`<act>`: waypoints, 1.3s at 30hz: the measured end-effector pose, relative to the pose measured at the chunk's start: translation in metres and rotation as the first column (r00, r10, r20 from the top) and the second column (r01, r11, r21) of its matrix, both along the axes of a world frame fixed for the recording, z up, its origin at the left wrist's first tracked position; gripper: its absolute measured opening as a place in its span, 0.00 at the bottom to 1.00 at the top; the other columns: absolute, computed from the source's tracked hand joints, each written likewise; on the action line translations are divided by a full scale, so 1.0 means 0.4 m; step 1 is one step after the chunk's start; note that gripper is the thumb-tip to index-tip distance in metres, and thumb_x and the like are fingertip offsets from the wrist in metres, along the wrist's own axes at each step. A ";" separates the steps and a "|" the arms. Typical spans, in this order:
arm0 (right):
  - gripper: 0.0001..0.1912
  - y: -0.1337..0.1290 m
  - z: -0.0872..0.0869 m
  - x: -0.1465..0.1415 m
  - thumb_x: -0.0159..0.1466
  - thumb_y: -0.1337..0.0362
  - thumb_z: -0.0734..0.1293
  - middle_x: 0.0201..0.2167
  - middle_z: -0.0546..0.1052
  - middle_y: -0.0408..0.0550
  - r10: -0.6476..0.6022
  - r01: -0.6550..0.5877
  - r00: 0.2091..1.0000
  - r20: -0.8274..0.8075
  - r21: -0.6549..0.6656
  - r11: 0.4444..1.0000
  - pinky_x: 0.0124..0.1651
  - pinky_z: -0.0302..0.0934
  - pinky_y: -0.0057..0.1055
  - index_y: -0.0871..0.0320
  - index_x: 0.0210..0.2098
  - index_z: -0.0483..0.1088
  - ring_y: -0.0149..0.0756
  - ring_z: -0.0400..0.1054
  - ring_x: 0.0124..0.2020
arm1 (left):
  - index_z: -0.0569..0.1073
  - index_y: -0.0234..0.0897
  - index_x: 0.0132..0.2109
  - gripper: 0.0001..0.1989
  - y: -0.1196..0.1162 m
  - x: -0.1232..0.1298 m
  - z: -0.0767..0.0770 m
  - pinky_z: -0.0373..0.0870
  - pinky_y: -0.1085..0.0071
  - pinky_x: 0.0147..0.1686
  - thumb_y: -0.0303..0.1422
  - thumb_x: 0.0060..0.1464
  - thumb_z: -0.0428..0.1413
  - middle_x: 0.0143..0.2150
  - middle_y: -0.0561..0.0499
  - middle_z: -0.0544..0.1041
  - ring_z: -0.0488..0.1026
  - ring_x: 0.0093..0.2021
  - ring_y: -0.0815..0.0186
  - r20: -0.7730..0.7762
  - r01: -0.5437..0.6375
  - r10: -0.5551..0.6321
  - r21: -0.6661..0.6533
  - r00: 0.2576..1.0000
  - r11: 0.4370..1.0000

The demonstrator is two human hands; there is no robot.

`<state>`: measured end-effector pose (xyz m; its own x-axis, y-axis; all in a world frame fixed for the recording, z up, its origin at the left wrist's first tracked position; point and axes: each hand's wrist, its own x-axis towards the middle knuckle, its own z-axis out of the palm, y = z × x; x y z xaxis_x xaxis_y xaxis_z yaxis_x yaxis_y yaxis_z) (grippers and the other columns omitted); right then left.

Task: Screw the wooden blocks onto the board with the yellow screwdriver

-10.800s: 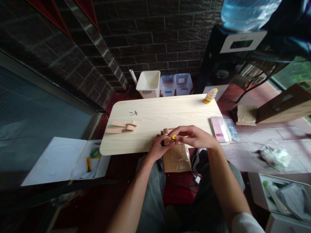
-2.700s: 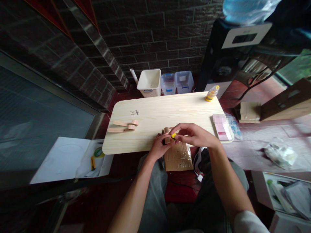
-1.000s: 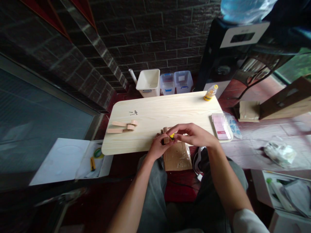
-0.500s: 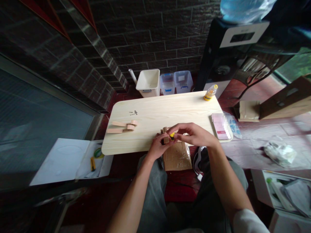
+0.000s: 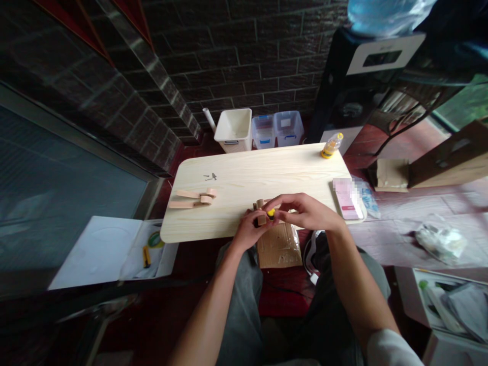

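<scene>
At the table's near edge, my left hand (image 5: 248, 230) is closed around a small light wooden piece (image 5: 261, 217). My right hand (image 5: 295, 209) pinches a small yellow and black object (image 5: 271, 213) against the wood, its fingertips nearly touching those of my left hand. More wood shows just behind the fingers. On the left of the pale table (image 5: 244, 178) lie wooden pieces with long strips and round ends (image 5: 206, 197). Several small dark metal parts (image 5: 212, 177) are behind them.
A clear bottle with yellow base (image 5: 331, 146) stands at the back right corner, and a pink phone-like item (image 5: 347, 198) lies at the right edge. Cardboard (image 5: 279, 246) is below the near edge. Bins (image 5: 233, 125) stand behind the table; an open white box (image 5: 129, 249) is left.
The view has shifted very slightly. Both hands keep nearly the same hold and position.
</scene>
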<state>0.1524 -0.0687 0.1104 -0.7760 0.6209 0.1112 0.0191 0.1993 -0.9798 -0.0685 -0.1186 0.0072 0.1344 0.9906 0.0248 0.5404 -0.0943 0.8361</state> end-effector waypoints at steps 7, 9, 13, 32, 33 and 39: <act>0.15 0.000 0.000 -0.003 0.70 0.64 0.66 0.49 0.81 0.51 -0.020 0.020 1.000 0.002 0.000 1.000 0.48 0.71 0.33 0.58 0.54 0.75 0.35 0.76 0.43 | 0.82 0.42 0.46 0.15 -0.001 0.002 0.007 0.69 0.61 0.55 0.43 0.55 0.64 0.46 0.49 0.82 0.75 0.49 0.57 -0.014 -0.009 0.009 -0.024 1.000 1.000; 0.15 0.000 0.001 -0.002 0.69 0.65 0.66 0.48 0.81 0.51 -0.014 0.014 1.000 0.005 -0.004 1.000 0.47 0.71 0.33 0.58 0.54 0.75 0.35 0.77 0.41 | 0.81 0.42 0.46 0.15 -0.001 0.003 0.009 0.69 0.62 0.55 0.43 0.55 0.64 0.46 0.50 0.82 0.75 0.49 0.57 -0.012 -0.004 0.004 -0.022 1.000 1.000; 0.15 0.000 0.002 -0.001 0.69 0.65 0.66 0.48 0.81 0.51 -0.011 0.011 1.000 0.008 -0.002 1.000 0.48 0.71 0.33 0.58 0.55 0.75 0.35 0.76 0.42 | 0.81 0.42 0.46 0.15 -0.001 0.003 0.012 0.70 0.63 0.53 0.44 0.55 0.64 0.46 0.50 0.82 0.76 0.50 0.57 -0.005 -0.003 0.003 -0.021 1.000 1.000; 0.16 -0.002 0.006 -0.002 0.67 0.68 0.68 0.45 0.81 0.49 -0.019 0.019 0.999 0.032 -0.008 1.000 0.44 0.69 0.30 0.57 0.53 0.75 0.34 0.76 0.39 | 0.81 0.41 0.47 0.16 0.000 0.004 0.015 0.68 0.61 0.55 0.44 0.55 0.64 0.47 0.49 0.82 0.75 0.50 0.56 -0.022 -0.002 0.002 -0.015 1.000 1.000; 0.16 -0.002 0.007 -0.002 0.67 0.68 0.68 0.45 0.81 0.48 -0.018 0.018 0.999 0.036 -0.008 1.000 0.43 0.69 0.30 0.57 0.54 0.74 0.34 0.76 0.39 | 0.81 0.41 0.47 0.16 -0.001 0.004 0.016 0.68 0.61 0.55 0.44 0.54 0.64 0.47 0.49 0.82 0.75 0.50 0.56 -0.018 -0.006 0.005 -0.011 1.000 1.000; 0.15 -0.001 0.004 -0.003 0.67 0.67 0.68 0.44 0.81 0.49 -0.026 0.027 0.999 0.028 -0.013 1.000 0.42 0.68 0.30 0.57 0.54 0.74 0.34 0.75 0.39 | 0.82 0.42 0.45 0.14 -0.002 0.007 0.019 0.68 0.61 0.55 0.43 0.55 0.63 0.47 0.49 0.82 0.75 0.49 0.56 -0.033 -0.002 0.001 -0.023 0.999 1.000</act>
<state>0.1511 -0.0690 0.1118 -0.7620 0.6425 0.0814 0.0514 0.1852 -0.9814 -0.0659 -0.1195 0.0147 0.1331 0.9911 -0.0022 0.5681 -0.0745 0.8196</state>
